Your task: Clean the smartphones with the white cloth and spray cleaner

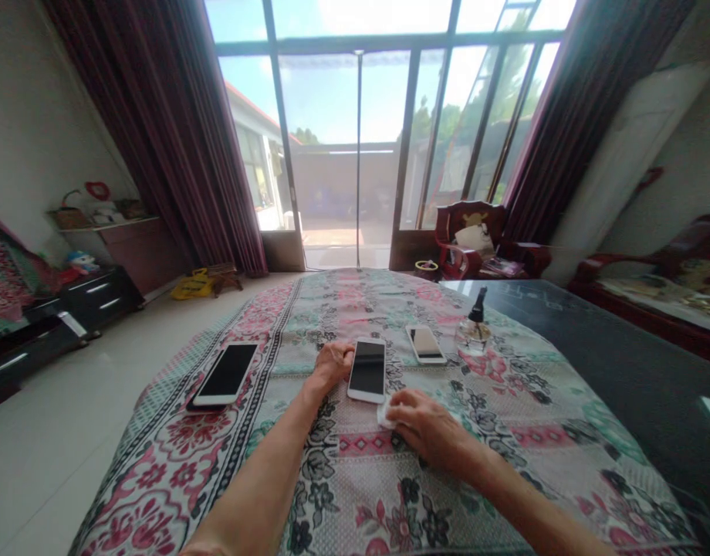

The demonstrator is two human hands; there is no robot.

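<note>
A white-framed smartphone [367,371] lies screen up on the patterned tablecloth in front of me. My left hand [333,364] is at its left edge, fingers curled against the side. Just below the phone's lower right corner, my right hand [427,425] pinches a small white cloth or tissue [385,418]; its exact kind is unclear. To the right, a smaller white phone [425,344] lies flat, beside a clear spray bottle [474,332] with a black nozzle. On the left rests another white-framed phone [226,374], with something dark under its lower left edge.
The floral tablecloth [390,510] covers a rounded table, and a dark tabletop [610,340] adjoins it on the right. Beyond stand a wooden armchair [471,239] and glass doors [343,177] between purple curtains. A yellow bag [191,284] sits on the floor at left.
</note>
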